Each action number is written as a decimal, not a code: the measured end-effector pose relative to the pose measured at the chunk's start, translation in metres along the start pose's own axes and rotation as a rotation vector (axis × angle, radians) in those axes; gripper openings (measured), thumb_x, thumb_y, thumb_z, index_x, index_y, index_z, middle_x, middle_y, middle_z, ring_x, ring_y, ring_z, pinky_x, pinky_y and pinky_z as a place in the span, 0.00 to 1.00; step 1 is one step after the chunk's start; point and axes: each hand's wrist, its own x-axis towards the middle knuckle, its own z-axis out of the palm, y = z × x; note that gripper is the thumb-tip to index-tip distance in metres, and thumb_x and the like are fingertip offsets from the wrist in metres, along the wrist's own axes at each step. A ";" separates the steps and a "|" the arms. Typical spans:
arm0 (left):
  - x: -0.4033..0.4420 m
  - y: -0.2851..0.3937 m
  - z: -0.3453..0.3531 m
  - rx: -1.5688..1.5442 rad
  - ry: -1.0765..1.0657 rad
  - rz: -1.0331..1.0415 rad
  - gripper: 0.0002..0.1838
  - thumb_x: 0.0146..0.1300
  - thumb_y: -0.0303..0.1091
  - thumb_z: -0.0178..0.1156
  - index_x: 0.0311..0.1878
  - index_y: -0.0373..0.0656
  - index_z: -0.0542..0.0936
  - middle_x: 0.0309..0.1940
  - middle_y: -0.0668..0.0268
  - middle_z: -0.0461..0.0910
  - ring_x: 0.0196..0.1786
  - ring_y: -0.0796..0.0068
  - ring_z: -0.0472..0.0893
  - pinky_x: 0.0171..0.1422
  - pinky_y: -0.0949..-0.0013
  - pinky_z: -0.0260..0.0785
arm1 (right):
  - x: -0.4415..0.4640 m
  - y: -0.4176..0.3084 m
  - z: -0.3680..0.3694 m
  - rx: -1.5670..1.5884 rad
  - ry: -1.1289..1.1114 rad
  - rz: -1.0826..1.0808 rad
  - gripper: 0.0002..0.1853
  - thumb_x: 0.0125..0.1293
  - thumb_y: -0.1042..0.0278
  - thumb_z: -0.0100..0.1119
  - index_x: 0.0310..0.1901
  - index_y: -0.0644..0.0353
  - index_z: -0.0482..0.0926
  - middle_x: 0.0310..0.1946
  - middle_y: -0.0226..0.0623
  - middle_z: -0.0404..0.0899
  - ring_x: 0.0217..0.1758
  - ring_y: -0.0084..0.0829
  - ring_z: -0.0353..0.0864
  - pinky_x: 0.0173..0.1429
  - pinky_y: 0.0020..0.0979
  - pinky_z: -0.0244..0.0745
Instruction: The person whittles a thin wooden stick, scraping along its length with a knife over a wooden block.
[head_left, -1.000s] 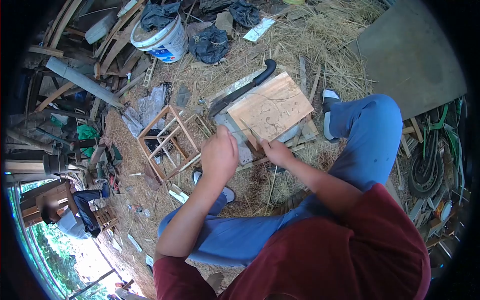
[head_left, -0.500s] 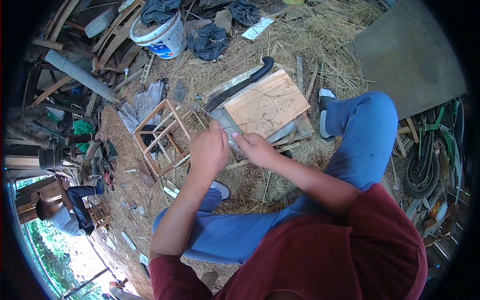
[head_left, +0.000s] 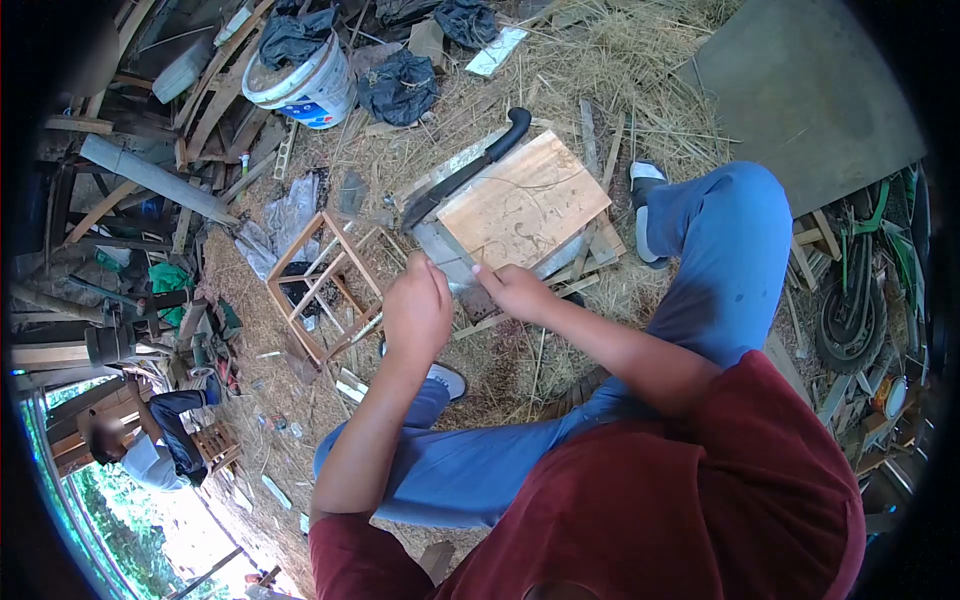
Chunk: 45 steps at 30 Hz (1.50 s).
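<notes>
My left hand (head_left: 418,312) is closed in a pinch, thumb and fingers pressed together. Close to its right, my right hand (head_left: 515,292) is also pinched, thumb toward the left hand. A thin strand (head_left: 457,262) runs between the two; its material is too fine to make out. Just beyond the hands lies a flat wooden board (head_left: 525,205), with a thin curved strand across it. A machete (head_left: 465,180) with a black handle rests along the board's far left side. Left of my left hand stands a small wooden frame (head_left: 335,275) of thin sticks.
A white bucket (head_left: 305,95) with black plastic stands at the back left near black bags (head_left: 400,88). Scrap wood (head_left: 150,175) fills the left side. A seated person (head_left: 150,450) is at lower left. A grey sheet (head_left: 810,110) and a wheel (head_left: 850,320) are at right.
The view has shifted slightly, so the surroundings appear displaced. Both hands stay close together in pinches; the strand beyond my left hand shows less clearly now.
</notes>
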 end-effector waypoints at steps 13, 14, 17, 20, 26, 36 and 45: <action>0.009 -0.008 -0.011 0.061 -0.028 0.027 0.12 0.75 0.34 0.48 0.39 0.36 0.75 0.24 0.45 0.81 0.30 0.42 0.83 0.41 0.42 0.75 | 0.007 0.011 0.005 0.042 0.091 0.075 0.37 0.77 0.36 0.44 0.37 0.69 0.87 0.29 0.58 0.84 0.39 0.55 0.87 0.50 0.47 0.78; 0.009 -0.011 -0.011 0.047 -0.032 0.007 0.12 0.76 0.34 0.48 0.39 0.37 0.75 0.24 0.45 0.81 0.30 0.41 0.83 0.41 0.42 0.75 | 0.003 -0.001 0.004 0.040 0.092 0.076 0.37 0.77 0.36 0.44 0.37 0.69 0.87 0.29 0.58 0.84 0.39 0.55 0.87 0.50 0.47 0.78; 0.007 -0.012 -0.012 0.042 -0.029 0.004 0.13 0.76 0.36 0.48 0.39 0.37 0.76 0.24 0.44 0.81 0.30 0.40 0.83 0.41 0.41 0.74 | -0.009 -0.025 0.009 0.156 0.068 -0.062 0.37 0.78 0.39 0.46 0.26 0.70 0.82 0.18 0.51 0.79 0.25 0.49 0.83 0.38 0.46 0.76; 0.001 -0.008 -0.007 0.009 0.003 -0.002 0.14 0.76 0.36 0.48 0.38 0.38 0.76 0.24 0.43 0.81 0.30 0.40 0.83 0.39 0.41 0.74 | -0.016 -0.030 0.021 0.232 0.036 -0.141 0.36 0.79 0.41 0.46 0.25 0.70 0.80 0.16 0.49 0.77 0.23 0.43 0.79 0.36 0.45 0.74; 0.002 -0.003 -0.004 -0.013 0.009 0.040 0.14 0.76 0.33 0.48 0.36 0.35 0.75 0.23 0.42 0.79 0.28 0.39 0.82 0.37 0.42 0.75 | -0.009 -0.027 0.023 0.307 0.045 -0.188 0.36 0.79 0.42 0.47 0.24 0.71 0.79 0.14 0.50 0.74 0.19 0.40 0.75 0.32 0.45 0.71; 0.002 -0.006 -0.002 -0.013 0.001 -0.013 0.14 0.77 0.32 0.48 0.36 0.33 0.75 0.22 0.43 0.79 0.28 0.40 0.82 0.37 0.43 0.75 | -0.002 -0.014 0.006 0.111 0.006 -0.020 0.39 0.77 0.36 0.45 0.27 0.71 0.82 0.20 0.55 0.80 0.27 0.51 0.84 0.38 0.46 0.76; 0.008 -0.009 0.004 -0.020 0.039 0.080 0.13 0.77 0.33 0.48 0.37 0.35 0.75 0.22 0.44 0.79 0.28 0.40 0.82 0.37 0.44 0.75 | 0.004 0.036 0.000 -0.175 0.082 0.233 0.38 0.78 0.38 0.36 0.44 0.69 0.86 0.40 0.63 0.85 0.51 0.60 0.84 0.61 0.49 0.75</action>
